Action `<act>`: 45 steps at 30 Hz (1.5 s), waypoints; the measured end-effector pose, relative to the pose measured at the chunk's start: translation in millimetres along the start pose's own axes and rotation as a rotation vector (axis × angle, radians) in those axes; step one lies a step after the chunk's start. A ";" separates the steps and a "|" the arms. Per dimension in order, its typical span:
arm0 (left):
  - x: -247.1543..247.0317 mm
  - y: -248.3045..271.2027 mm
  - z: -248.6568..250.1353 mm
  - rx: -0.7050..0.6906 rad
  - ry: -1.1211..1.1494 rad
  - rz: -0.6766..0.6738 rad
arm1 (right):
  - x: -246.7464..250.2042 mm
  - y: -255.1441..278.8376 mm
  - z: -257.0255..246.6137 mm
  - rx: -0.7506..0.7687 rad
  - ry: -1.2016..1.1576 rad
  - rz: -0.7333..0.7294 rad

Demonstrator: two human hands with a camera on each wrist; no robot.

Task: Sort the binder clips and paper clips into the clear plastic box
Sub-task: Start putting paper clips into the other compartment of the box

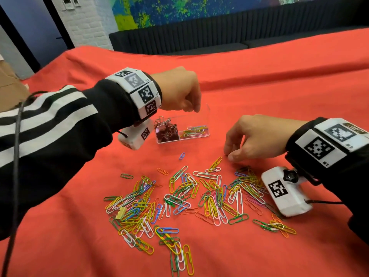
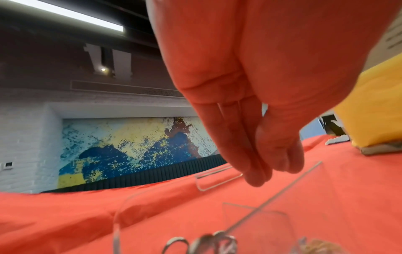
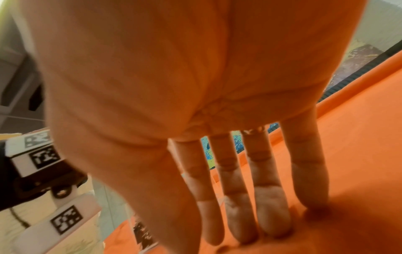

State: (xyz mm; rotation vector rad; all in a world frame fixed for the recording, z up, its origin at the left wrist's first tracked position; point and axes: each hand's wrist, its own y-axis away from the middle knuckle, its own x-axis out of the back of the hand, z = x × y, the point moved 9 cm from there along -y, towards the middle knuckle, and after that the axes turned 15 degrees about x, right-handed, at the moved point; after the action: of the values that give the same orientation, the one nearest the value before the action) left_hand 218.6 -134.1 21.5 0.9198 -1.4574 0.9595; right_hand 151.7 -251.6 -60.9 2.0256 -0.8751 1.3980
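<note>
The scene is viewed by the head camera from above, facing forward and down over the red-covered worktop (image 1: 259,80), with both wrists seen at middle range. From under the left wrist, the left hand (image 2: 250,103) is seen very near, facing outward toward a painted wall (image 2: 130,146). The right hand (image 3: 195,86) is seen equally close from its wrist. The red cloth and wall are shared by all views.

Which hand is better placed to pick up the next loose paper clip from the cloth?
Right, probably. The right hand hangs low, fingers spread, touching the red cloth beside the scattered coloured paper clips. The left hand is raised over the clear plastic box, farther from them.
</note>
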 end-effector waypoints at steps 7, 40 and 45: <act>-15.3 61.9 12.8 -0.027 0.077 -0.011 | 0.3 -0.9 -2.4 0.004 0.008 0.002; 5.2 64.8 -28.7 0.111 0.598 0.060 | -23.4 -5.0 -69.1 0.192 0.211 -0.160; 26.6 29.3 -33.9 0.178 0.448 0.271 | -21.7 -3.1 -68.0 0.195 0.213 -0.161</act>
State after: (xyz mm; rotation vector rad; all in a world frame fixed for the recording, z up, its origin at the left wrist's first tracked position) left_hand 201.5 -92.6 48.0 0.5856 -1.1387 1.4132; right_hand 107.4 -195.5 -59.2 1.9891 -0.4898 1.6223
